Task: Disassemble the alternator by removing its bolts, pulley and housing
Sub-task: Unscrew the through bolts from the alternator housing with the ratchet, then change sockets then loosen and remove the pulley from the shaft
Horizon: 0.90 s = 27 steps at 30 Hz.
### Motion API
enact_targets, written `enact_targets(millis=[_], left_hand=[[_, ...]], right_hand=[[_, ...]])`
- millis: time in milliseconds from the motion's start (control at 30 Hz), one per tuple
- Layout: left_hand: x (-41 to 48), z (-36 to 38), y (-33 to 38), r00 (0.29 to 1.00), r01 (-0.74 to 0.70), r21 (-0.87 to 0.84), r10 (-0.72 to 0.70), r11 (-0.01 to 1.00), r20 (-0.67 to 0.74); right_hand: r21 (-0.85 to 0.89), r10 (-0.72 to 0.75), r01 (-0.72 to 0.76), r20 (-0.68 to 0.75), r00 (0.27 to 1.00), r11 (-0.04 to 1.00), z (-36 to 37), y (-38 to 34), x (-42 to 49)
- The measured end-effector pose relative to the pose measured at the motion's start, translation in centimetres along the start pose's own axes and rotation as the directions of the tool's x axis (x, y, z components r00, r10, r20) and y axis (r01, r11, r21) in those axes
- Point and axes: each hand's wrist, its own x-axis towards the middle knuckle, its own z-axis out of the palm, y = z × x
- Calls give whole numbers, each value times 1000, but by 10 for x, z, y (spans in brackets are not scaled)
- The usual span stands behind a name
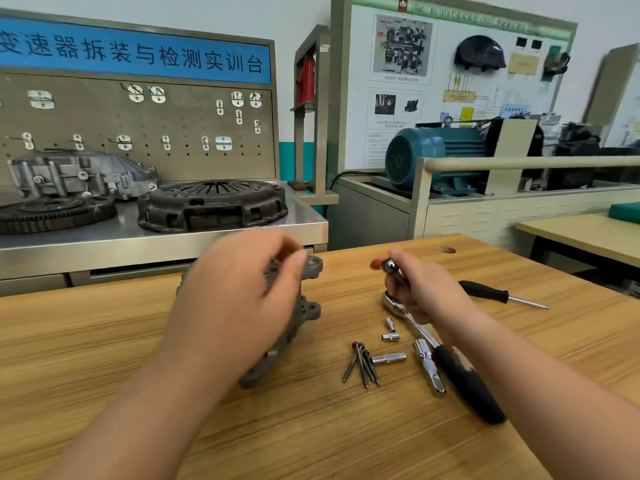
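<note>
hands at work on a pale wood-grain table (311, 431). the dark grey cast-metal alternator (304, 317) stands on edge near the table's centre, largely hidden behind the left hand (235, 299), whose fingers are bent round the housing's upper rim beside a mounting ear at its 1 o'clock; blur hides the exact contact. at 3 o'clock from the alternator the right hand (426, 296) is clenched round the head end of a chrome ratchet wrench with black handle (464, 386), the handle running off toward 5 o'clock. a bright chrome socket (393, 268) sits at the fingertips; a small orange blur beside it cannot be identified. on the table at 6 o'clock from the right hand lie a bundle of long dark bolts (362, 367), two small chrome sockets (390, 330), a short chrome adaptor (389, 358) and a chrome extension bar (429, 367). a black-handled screwdriver (485, 291) lies at 3 o'clock, apart from the hand. at 11 o'clock, on a steel bench (173, 239), rest a dark clutch pressure plate (213, 206), a toothed flywheel (55, 211) and a grey gearbox casing (79, 174); a blue electric motor (433, 157) stands at 1 o'clock.
</note>
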Motion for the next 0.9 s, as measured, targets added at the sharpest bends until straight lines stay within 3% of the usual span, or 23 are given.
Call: enact_targets(millis=[100,233,367,600,800,900], left_hand=[[9,-5,-26,987,152,226,-160,962,18],[11,-6,-49,895,269,369,-372,890,245],[9,-8,-50,791,290,369,-438,883,426],[10,-9,-55,765,219,406,-415,887,493],[11,-14,-70,750,269,292,-389,918,535],[10,-22,-79,714,326,190,-373,926,593]], right_hand=[[-473,-109,112,33,994,874,5,14,8],[-839,-239,182,64,969,513,17,29,7],[-864,-210,180,89,974,470,22,44,6],[-910,-133,192,153,979,367,30,57,1],[-941,-164,175,131,978,290,33,49,1],[-884,-141,166,115,983,437,33,33,6]])
